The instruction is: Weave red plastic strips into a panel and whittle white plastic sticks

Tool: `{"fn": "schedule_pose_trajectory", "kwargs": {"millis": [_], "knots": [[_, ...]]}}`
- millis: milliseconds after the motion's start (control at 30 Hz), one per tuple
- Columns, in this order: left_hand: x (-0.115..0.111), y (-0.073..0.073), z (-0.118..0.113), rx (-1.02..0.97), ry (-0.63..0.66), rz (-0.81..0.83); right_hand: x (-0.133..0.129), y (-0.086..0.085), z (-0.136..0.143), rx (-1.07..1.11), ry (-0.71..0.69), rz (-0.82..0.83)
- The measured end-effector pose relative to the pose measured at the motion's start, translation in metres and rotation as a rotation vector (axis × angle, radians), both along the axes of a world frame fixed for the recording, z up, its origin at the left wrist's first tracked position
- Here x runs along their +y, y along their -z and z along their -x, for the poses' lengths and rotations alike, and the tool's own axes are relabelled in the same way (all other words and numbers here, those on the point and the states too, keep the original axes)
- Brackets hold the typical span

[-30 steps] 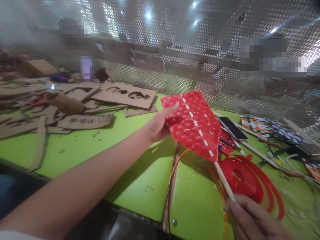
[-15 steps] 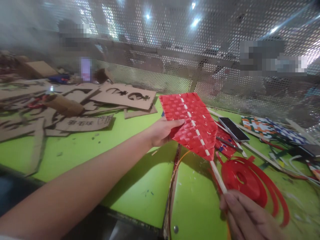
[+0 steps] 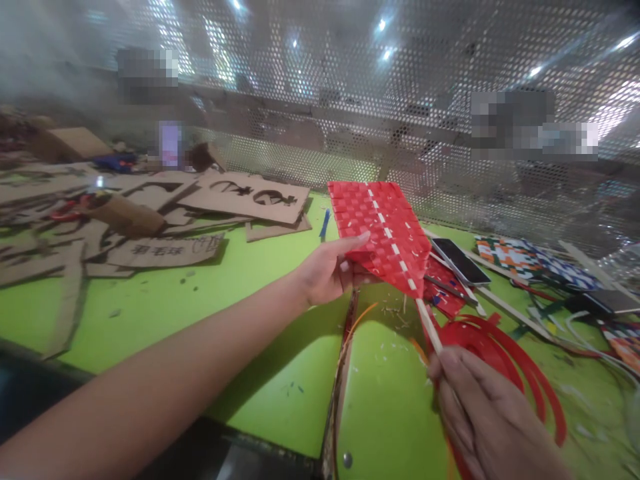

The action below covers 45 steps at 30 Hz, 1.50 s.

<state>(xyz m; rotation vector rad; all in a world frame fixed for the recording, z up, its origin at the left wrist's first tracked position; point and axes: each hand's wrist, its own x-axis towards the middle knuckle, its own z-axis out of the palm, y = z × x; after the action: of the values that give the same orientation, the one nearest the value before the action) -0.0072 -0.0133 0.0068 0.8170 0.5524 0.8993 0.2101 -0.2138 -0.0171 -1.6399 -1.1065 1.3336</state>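
A red woven panel [image 3: 370,217] with a white dashed line down its middle is held above the table. My left hand [image 3: 333,267] grips its left lower edge, thumb on top and fingers underneath. From the panel's lower tip runs a pale wooden stick [image 3: 429,325]. My right hand [image 3: 480,407] is closed around the stick's lower part, at the lower right. Behind that hand lies a coil of red strip [image 3: 480,340], partly hidden by it.
Cut cardboard pieces [image 3: 250,195] and a cardboard tube [image 3: 125,215] cover the left of the green table [image 3: 270,347]. On the right are a phone [image 3: 459,260], woven patches [image 3: 507,255], sticks and strips. A perforated metal screen [image 3: 320,127] stands behind.
The panel has tilted flatter, and its lower tip has risen slightly. My right hand has moved up and a little left with the stick. More of my left fingers shows under the panel.
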Motion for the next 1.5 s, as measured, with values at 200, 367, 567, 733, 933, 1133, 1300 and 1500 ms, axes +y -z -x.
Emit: {"fn": "schedule_pose_trajectory", "kwargs": {"millis": [200,367,567,733,933,1133,1300,1500], "knots": [[-0.005,-0.002,-0.008,-0.004,0.002,-0.032,0.052,-0.026,0.028,-0.019,-0.202,-0.005],[0.004,-0.001,-0.005,0.005,-0.095,-0.042,0.086,-0.027,0.043,0.030,-0.431,0.042],[0.007,0.005,-0.007,0.022,-0.181,-0.036,0.087,-0.011,0.046,0.001,-0.395,0.039],[0.005,0.009,-0.011,0.012,-0.221,-0.032,0.083,-0.013,0.047,-0.007,-0.384,0.035],[0.004,0.013,-0.013,0.008,-0.237,-0.034,0.081,-0.009,0.047,0.001,-0.382,0.055],[0.003,0.011,-0.013,-0.008,-0.229,-0.035,0.075,-0.010,0.046,0.021,-0.382,0.072],[0.002,0.013,-0.014,-0.003,-0.191,-0.018,0.072,-0.004,0.046,0.071,-0.345,0.074],[-0.002,0.013,-0.018,0.004,-0.180,0.007,0.077,0.004,0.042,0.060,-0.344,0.055]]}}
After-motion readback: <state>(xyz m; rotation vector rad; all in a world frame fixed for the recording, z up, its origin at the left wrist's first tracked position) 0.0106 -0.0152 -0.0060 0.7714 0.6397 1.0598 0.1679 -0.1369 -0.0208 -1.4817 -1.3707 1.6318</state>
